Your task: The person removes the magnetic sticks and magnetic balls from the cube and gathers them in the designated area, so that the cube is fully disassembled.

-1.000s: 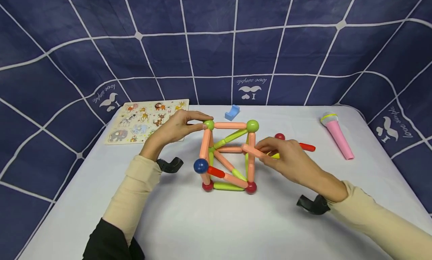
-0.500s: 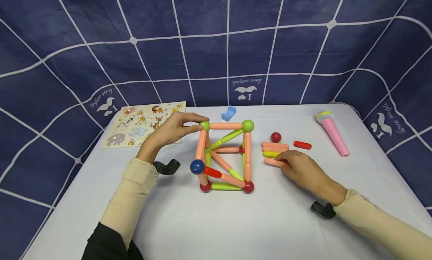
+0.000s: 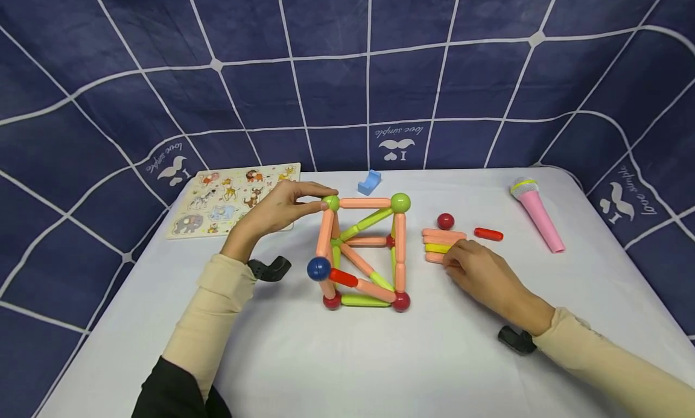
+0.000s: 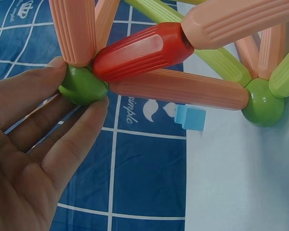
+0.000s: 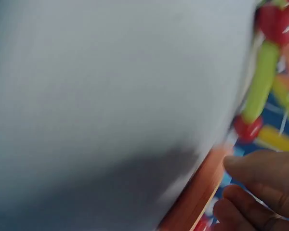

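A frame of pink, green and red rods joined by balls (image 3: pixel 364 252) stands mid-table. My left hand (image 3: pixel 320 199) pinches the green ball (image 3: pixel 329 202) at its top left corner; in the left wrist view thumb and fingers (image 4: pixel 89 113) close round that green ball (image 4: pixel 82 86). My right hand (image 3: pixel 452 258) lies to the right of the frame on a small pile of loose pink and yellow rods (image 3: pixel 441 240), its fingers curled on the lowest pink rod (image 3: pixel 434 257). The right wrist view is blurred; the fingers (image 5: pixel 260 183) lie beside a pink rod (image 5: pixel 192 197).
On the white table (image 3: pixel 380 357) lie a red ball (image 3: pixel 446 221) and a short red rod (image 3: pixel 488 234) beyond the pile, a pink toy microphone (image 3: pixel 537 216) at far right, a blue block (image 3: pixel 369 181) behind the frame, and an animal puzzle board (image 3: pixel 233 198) at back left.
My right hand drew a pink rod away from the frame's right side and brought it down to the pile of loose rods. The left hand stayed on the green ball.
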Available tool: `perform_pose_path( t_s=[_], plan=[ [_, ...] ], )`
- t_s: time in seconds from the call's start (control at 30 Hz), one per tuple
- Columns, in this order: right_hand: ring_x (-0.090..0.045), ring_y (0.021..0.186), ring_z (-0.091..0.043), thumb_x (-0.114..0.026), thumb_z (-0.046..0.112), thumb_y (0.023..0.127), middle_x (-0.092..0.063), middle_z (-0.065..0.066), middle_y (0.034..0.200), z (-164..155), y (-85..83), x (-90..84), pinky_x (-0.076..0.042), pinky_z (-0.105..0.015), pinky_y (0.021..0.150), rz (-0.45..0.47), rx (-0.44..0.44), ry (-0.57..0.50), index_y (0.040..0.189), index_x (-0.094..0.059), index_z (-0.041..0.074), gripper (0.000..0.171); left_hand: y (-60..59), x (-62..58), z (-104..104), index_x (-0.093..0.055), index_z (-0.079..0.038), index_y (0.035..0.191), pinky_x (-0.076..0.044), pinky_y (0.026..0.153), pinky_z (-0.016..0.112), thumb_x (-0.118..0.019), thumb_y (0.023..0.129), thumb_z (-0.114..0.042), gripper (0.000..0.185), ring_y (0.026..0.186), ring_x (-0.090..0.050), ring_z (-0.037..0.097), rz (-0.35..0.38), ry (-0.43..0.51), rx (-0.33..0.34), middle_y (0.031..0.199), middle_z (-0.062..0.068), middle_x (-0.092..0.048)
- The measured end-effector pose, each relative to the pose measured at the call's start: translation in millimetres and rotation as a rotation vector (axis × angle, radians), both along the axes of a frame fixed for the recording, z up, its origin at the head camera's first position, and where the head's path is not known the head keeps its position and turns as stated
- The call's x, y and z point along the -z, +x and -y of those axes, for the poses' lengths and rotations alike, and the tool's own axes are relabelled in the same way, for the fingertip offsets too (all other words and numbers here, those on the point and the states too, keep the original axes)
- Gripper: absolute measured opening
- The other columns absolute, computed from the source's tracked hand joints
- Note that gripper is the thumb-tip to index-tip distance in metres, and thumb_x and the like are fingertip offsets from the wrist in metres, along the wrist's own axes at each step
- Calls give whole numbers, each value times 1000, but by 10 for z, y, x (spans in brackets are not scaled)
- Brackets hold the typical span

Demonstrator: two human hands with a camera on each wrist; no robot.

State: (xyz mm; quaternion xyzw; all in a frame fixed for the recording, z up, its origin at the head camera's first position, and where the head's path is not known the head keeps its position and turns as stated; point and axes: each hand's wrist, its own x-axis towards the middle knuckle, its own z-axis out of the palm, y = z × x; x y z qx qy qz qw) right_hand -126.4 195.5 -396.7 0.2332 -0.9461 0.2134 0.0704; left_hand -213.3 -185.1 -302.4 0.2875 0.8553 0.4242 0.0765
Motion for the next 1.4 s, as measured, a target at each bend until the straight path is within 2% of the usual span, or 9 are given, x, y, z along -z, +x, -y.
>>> perform_pose_path(
  t_s=[0.17,0.27,0.33,0.47,0.73,0.83,1.1,1.27,1.4],
  plan=[
    [-58,77,-8,-77,19,85,-62,8,84,278,175,-36,-52,-28,71,292,-93,-177,100,-69,8,21,-2,-3,16,-68,-9,126,-43,103,45,-68,94,-13,32,125,-52,20,-2,8,4,129,5,-63],
    [-57,73,-6,-78,29,85,-60,10,81,428,244,-15,-50,-25,68,395,-110,-215,102,-68,9,28,-1,4,16,-67,-8,126,-43,103,44,-67,94,-12,32,125,-53,19,2,24,9,128,5,-64],
    [-56,69,-6,-79,32,83,-59,10,78,490,265,5,-48,-23,65,398,-101,-223,98,-67,12,28,2,9,10,-67,-9,127,-43,104,43,-67,94,-12,32,124,-53,19,4,27,17,128,5,-64],
    [-56,66,-7,-79,27,83,-60,10,75,528,248,24,-48,-23,62,396,-99,-241,92,-67,13,21,16,13,19,-67,-11,127,-45,102,41,-67,95,-14,33,124,-53,18,6,19,20,128,3,-64],
    [-56,72,-10,-76,18,85,-62,6,80,418,80,-81,-49,-25,65,404,-90,-203,100,-69,7,19,130,-14,131,-65,-10,129,-51,93,37,-67,94,-10,35,124,-54,18,13,-6,9,129,3,-64],
    [-55,72,-12,-74,14,86,-62,4,81,367,-12,-108,-47,-25,61,398,-80,-190,104,-71,4,21,197,-27,160,-68,-10,126,-52,92,35,-68,92,-7,34,120,-56,20,-3,-12,12,126,4,-65],
    [-53,62,-12,-67,0,83,-62,1,73,317,-283,-130,-45,-24,55,338,-75,-179,104,-69,-4,22,473,-75,214,-72,-9,118,-54,87,32,-74,87,-3,32,107,-61,18,-41,-46,-8,115,2,-69],
    [-51,49,-12,-61,-2,86,-60,-2,67,364,-394,-168,-42,-25,48,394,-54,-175,109,-65,-8,24,694,-141,174,-72,-10,113,-54,83,36,-78,83,-4,31,96,-65,15,-94,-138,12,106,-3,-69],
    [-52,46,-13,-62,1,90,-61,-5,67,405,-444,-183,-44,-27,46,440,-38,-170,112,-63,-7,24,855,-202,110,-72,-12,108,-55,77,32,-81,80,-6,30,88,-65,15,-103,-223,22,99,-6,-68]
  ],
)
